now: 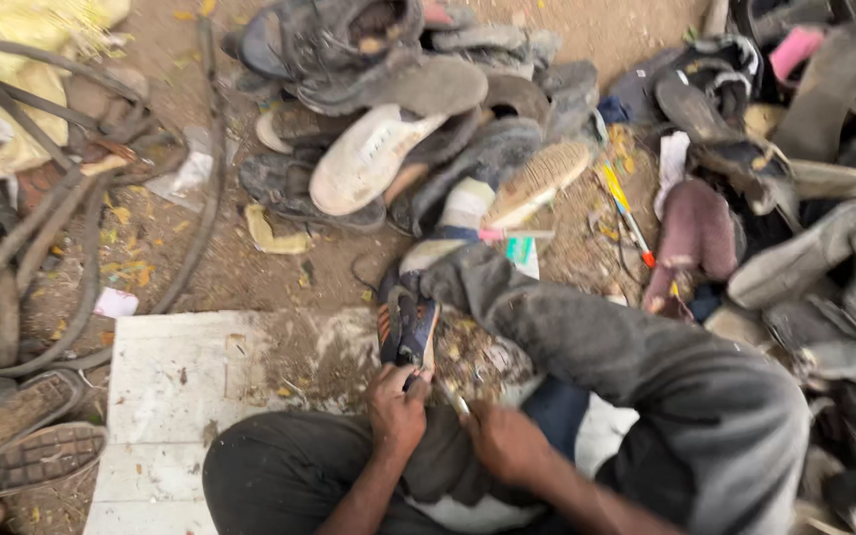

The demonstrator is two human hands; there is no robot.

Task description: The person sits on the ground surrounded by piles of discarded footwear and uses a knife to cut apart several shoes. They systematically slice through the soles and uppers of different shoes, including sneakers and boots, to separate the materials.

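A person in dusty dark grey trousers (646, 376) sits on a scuffed white painted board (170, 386) laid on bare, littered ground, working on a worn dark shoe with orange and blue trim (406, 332). The shoe stands toe-up at the board's far edge, beside the person's raised right knee. The left hand (395, 408) is curled shut around the shoe's lower end, fingers wrapped tight against it. The right hand (503, 442), just to the right of the shoe, is closed with its fingertips pinching a small thin metal tool (455, 400) whose tip points toward the shoe; what kind of tool it is cannot be made out.

Beyond the shoe lies a heap of old grey and black footwear (418, 89), with a pale white sole (367, 159) turned upward among it and a tan bristle brush (540, 178) at its right side. Farther right of the shoe, a yellow-handled pen-like stick (626, 213) rests on the dirt near a mauve felt slipper (691, 238), and more dark shoes (824, 198) crowd that edge. Left of the shoe, well apart, coils of thick grey rubber hose (32, 248) loop across the ground beside a crumpled yellow cloth (22, 59).
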